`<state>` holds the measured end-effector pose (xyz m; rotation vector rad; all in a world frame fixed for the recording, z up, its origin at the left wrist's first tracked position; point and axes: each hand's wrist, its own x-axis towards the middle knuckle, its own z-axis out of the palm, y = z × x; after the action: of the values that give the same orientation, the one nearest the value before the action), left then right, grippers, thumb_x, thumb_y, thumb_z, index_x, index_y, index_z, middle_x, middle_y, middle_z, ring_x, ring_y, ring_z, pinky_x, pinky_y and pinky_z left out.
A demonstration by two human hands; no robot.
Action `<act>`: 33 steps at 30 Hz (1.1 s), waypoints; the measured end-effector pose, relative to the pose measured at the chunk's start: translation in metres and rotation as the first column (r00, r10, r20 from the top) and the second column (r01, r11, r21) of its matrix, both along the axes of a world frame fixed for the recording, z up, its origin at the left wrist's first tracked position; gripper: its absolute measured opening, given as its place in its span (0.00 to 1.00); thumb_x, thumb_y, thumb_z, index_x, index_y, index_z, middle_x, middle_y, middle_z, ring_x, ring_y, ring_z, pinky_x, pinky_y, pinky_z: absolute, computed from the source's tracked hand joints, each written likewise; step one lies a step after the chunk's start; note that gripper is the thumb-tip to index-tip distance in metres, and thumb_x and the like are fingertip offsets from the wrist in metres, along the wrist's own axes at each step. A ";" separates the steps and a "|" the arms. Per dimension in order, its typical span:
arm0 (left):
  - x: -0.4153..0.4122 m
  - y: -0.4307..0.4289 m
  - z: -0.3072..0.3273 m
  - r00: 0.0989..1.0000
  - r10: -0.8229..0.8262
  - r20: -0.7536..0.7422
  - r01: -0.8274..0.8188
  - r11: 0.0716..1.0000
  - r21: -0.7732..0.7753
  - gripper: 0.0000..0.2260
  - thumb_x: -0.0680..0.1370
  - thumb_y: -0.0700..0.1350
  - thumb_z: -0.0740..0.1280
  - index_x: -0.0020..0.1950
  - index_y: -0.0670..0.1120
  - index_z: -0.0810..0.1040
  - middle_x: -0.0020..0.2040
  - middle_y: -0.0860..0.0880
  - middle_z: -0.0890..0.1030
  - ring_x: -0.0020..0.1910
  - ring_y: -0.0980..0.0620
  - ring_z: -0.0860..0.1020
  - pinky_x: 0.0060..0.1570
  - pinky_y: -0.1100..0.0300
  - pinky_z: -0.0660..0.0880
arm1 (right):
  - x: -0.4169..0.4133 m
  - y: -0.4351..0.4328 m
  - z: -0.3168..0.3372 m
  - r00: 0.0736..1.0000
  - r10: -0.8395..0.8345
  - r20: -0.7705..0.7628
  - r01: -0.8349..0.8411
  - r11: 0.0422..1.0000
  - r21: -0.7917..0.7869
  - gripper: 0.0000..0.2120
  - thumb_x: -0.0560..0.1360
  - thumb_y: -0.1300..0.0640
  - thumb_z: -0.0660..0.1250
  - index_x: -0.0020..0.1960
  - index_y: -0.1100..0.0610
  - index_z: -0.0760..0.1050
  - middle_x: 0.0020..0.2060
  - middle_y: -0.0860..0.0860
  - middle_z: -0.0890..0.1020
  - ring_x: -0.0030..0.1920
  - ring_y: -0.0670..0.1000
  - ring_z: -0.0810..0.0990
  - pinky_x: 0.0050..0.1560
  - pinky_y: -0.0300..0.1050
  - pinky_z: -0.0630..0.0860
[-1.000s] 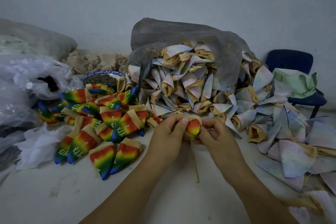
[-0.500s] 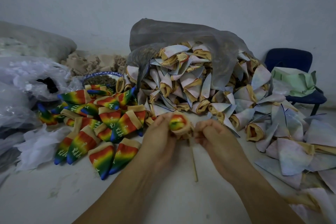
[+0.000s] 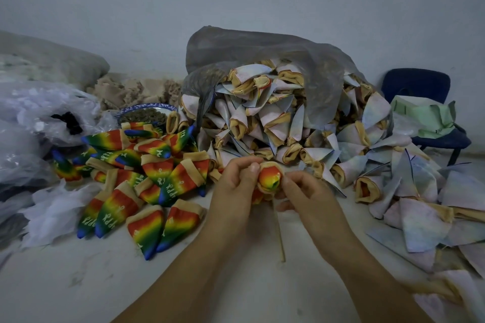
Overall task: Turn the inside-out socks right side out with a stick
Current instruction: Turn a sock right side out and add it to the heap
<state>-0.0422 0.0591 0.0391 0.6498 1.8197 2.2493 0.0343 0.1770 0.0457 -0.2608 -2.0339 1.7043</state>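
1. Head view, step in hand: one sock (image 3: 270, 178) sits atop the stick (image 3: 278, 228), over the middle of the bench (image 3: 78, 283). Its rainbow face bulges from the tan cuff, so the turn looks about half made.
2. Left hand (image 3: 236, 186): forearm enters from the near edge; fingers curled, pinching the cuff's left side.
3. Right hand (image 3: 307, 191): forearm enters from the near right corner; fingers clamped on the cuff's right side.
4. Stick: near upright, lower end on the bench between the wrists. Whether a finger steadies it cannot be told.
5. Next move, by judgement: draw the cuff down the stick, evenly on both sides, until the toe pops through.
6. Stock: turned socks (image 3: 147, 178) toward the left edge; inside-out pile (image 3: 275, 118) along the far edge and right.
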 end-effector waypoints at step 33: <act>0.005 0.002 0.007 0.979 -0.094 0.184 0.088 0.995 0.036 0.07 0.82 0.47 0.63 0.53 0.54 0.81 0.54 0.50 0.83 0.53 0.54 0.81 0.48 0.58 0.79 | -0.004 0.009 -0.001 0.968 0.179 -0.174 -0.249 0.727 -0.639 0.11 0.76 0.52 0.62 0.44 0.53 0.82 0.42 0.51 0.80 0.35 0.44 0.73 0.30 0.37 0.69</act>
<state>-0.0368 0.0611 0.0459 0.4984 1.6406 2.1982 0.0307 0.1856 0.0442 -0.1558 -1.3477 2.4940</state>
